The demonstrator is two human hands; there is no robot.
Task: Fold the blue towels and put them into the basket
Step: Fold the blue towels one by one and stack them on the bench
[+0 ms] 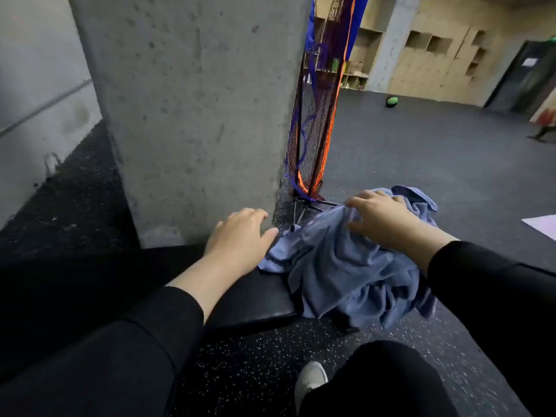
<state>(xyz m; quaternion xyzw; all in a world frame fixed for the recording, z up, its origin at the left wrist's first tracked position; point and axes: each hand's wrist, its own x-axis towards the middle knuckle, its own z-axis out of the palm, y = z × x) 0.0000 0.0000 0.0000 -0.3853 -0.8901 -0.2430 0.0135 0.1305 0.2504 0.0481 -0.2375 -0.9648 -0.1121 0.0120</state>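
Note:
A crumpled heap of blue towels (346, 266) lies over the right end of a black padded bench (240, 296) and hangs down past its edge. My right hand (379, 218) rests on top of the heap with its fingers pinching a fold of the cloth. My left hand (240, 239) hovers just left of the heap, fingers spread, thumb near the cloth's edge, holding nothing. No basket is in view; the heap may hide something under it.
A wide concrete pillar (195, 115) stands right behind the bench. A folded net with orange and blue trim (316, 130) leans against it. Speckled dark rubber floor (421, 152) stretches to the right, with a green ball (392, 101) far off. My shoe (310, 380) is below.

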